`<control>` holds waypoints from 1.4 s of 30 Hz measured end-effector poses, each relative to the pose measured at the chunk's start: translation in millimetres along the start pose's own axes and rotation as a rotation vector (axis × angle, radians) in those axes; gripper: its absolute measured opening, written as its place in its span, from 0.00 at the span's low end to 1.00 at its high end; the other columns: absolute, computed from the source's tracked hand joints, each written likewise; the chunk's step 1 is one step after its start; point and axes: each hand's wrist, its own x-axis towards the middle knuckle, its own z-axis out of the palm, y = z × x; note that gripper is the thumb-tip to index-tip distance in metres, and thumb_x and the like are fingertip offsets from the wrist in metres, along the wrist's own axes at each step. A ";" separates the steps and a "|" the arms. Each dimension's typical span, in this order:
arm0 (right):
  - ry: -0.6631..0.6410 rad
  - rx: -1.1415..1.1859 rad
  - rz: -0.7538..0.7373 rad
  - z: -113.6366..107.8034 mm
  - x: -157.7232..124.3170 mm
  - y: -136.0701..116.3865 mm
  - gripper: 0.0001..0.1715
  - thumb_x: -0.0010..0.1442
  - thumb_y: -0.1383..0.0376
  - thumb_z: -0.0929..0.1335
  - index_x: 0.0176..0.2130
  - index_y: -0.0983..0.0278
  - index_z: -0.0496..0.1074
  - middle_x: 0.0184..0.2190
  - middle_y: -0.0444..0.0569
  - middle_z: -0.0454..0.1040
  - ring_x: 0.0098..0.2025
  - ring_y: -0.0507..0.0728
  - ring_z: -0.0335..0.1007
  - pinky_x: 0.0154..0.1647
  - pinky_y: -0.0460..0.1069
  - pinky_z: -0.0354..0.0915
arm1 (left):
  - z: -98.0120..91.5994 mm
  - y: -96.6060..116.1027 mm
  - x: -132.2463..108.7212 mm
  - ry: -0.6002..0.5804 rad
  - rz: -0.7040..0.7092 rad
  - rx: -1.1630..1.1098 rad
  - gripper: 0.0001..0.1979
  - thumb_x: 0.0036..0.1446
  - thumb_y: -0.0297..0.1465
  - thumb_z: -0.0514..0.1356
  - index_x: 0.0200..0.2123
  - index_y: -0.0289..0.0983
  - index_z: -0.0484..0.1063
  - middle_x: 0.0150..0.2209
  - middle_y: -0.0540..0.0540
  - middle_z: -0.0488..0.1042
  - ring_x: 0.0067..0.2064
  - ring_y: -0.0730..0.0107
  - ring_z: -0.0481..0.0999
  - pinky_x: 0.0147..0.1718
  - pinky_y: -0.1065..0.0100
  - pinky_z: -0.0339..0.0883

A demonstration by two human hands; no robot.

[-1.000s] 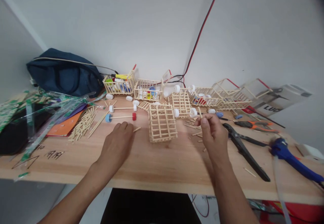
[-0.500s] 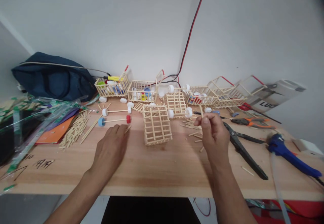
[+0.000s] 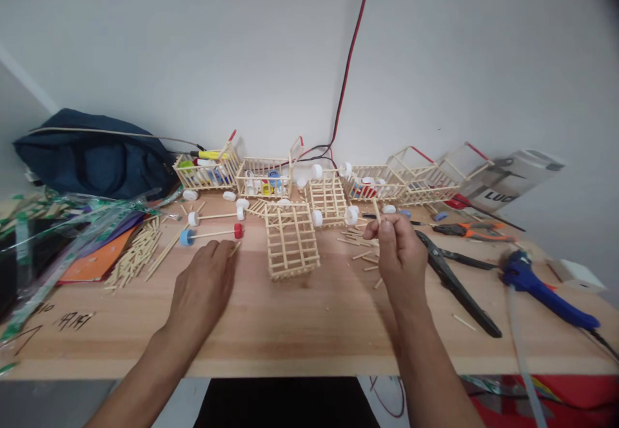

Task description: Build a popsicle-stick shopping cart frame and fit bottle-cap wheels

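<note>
My right hand (image 3: 401,251) is raised over the table, thumb and fingers pinching a short wooden stick (image 3: 376,209) that points upward. My left hand (image 3: 206,280) rests on the tabletop with its fingers curled, and the end of another small wooden piece (image 3: 235,248) pokes out at the fingertips. Between the hands lies a lattice basket of glued sticks (image 3: 291,241). Just beyond my left hand are an axle with a blue wheel (image 3: 186,238) and a red wheel (image 3: 238,231), and one with white wheels (image 3: 193,218). Loose cut sticks (image 3: 360,255) lie by my right hand.
Several small stick carts (image 3: 265,180) line the wall, some holding bottle caps. On the right lie black-handled cutters (image 3: 457,286), orange pliers (image 3: 476,229) and a blue glue gun (image 3: 546,296). At left are a stick pile (image 3: 135,254), plastic wrappers and a dark blue bag (image 3: 97,157).
The view has turned slightly, so everything sits a little further left in it. Both hands keep nearly the same pose, and the right still holds its stick upright.
</note>
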 end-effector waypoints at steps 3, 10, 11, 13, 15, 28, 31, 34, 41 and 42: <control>-0.007 -0.003 0.025 -0.4 1.7 -0.5 0.15 0.67 0.58 0.59 0.32 0.61 0.65 0.27 0.44 0.71 0.28 0.52 0.64 0.35 0.47 0.59 | -0.6 -0.1 0.0 -0.016 0.004 0.016 0.11 0.64 0.27 0.45 0.45 0.39 0.64 0.43 0.42 0.71 0.47 0.58 0.72 0.34 0.65 0.64; 0.028 -0.038 0.014 2.9 4.6 8.2 0.18 0.67 0.56 0.58 0.30 0.62 0.64 0.26 0.43 0.69 0.29 0.52 0.64 0.33 0.47 0.58 | -8.0 1.9 -3.1 -0.065 0.041 0.069 0.15 0.64 0.25 0.45 0.48 0.40 0.65 0.41 0.42 0.69 0.43 0.60 0.72 0.31 0.67 0.62; 0.026 -0.046 0.014 3.2 5.1 10.0 0.18 0.68 0.56 0.58 0.30 0.62 0.64 0.25 0.42 0.69 0.28 0.52 0.63 0.33 0.47 0.58 | -9.0 2.2 -3.7 -0.071 0.055 0.073 0.15 0.64 0.26 0.45 0.48 0.41 0.66 0.41 0.42 0.69 0.43 0.61 0.72 0.31 0.67 0.62; 0.032 -0.055 0.008 3.5 6.3 12.9 0.18 0.68 0.56 0.58 0.30 0.62 0.64 0.25 0.42 0.68 0.28 0.52 0.63 0.33 0.47 0.57 | -9.1 2.2 -4.1 -0.070 0.080 0.069 0.15 0.64 0.27 0.45 0.47 0.42 0.67 0.42 0.43 0.69 0.43 0.62 0.71 0.32 0.67 0.62; 0.044 -0.064 0.002 3.2 7.6 14.8 0.18 0.68 0.56 0.57 0.30 0.62 0.64 0.25 0.42 0.68 0.28 0.52 0.63 0.33 0.47 0.57 | -6.7 1.3 -3.7 -0.052 0.079 0.063 0.16 0.65 0.28 0.45 0.49 0.41 0.68 0.42 0.43 0.69 0.44 0.62 0.71 0.34 0.67 0.63; 0.091 -0.024 -0.025 4.1 9.7 20.6 0.16 0.67 0.59 0.57 0.30 0.61 0.63 0.25 0.42 0.69 0.27 0.52 0.63 0.33 0.47 0.57 | 7.6 -4.8 -2.0 0.097 0.028 0.036 0.15 0.64 0.30 0.47 0.46 0.37 0.72 0.40 0.44 0.71 0.43 0.62 0.73 0.35 0.66 0.63; 0.083 -0.014 -0.024 5.0 9.6 21.8 0.17 0.68 0.58 0.57 0.30 0.61 0.63 0.25 0.42 0.69 0.26 0.52 0.62 0.33 0.46 0.56 | 9.0 -4.7 -1.5 0.117 0.021 0.054 0.15 0.63 0.30 0.47 0.44 0.37 0.73 0.39 0.44 0.72 0.43 0.62 0.73 0.34 0.66 0.62; 0.094 -0.007 -0.028 4.9 9.6 23.2 0.18 0.68 0.59 0.57 0.29 0.61 0.63 0.24 0.42 0.68 0.27 0.52 0.62 0.33 0.47 0.56 | 10.1 -4.5 -0.9 0.124 0.017 0.071 0.15 0.63 0.30 0.47 0.43 0.37 0.73 0.39 0.43 0.72 0.43 0.61 0.73 0.33 0.66 0.62; 0.113 -0.056 -0.027 6.4 10.4 27.0 0.18 0.68 0.60 0.55 0.28 0.61 0.62 0.24 0.42 0.68 0.26 0.52 0.62 0.33 0.47 0.55 | 13.2 -6.1 -0.1 0.149 0.065 0.116 0.14 0.63 0.30 0.46 0.37 0.36 0.72 0.36 0.43 0.71 0.41 0.59 0.73 0.31 0.65 0.60; 0.110 -0.070 -0.029 6.9 10.4 27.8 0.18 0.68 0.60 0.55 0.28 0.61 0.62 0.24 0.42 0.68 0.26 0.52 0.62 0.33 0.47 0.55 | 13.5 -6.7 -0.1 0.152 0.070 0.117 0.14 0.63 0.30 0.47 0.36 0.36 0.71 0.36 0.43 0.71 0.41 0.60 0.73 0.31 0.65 0.60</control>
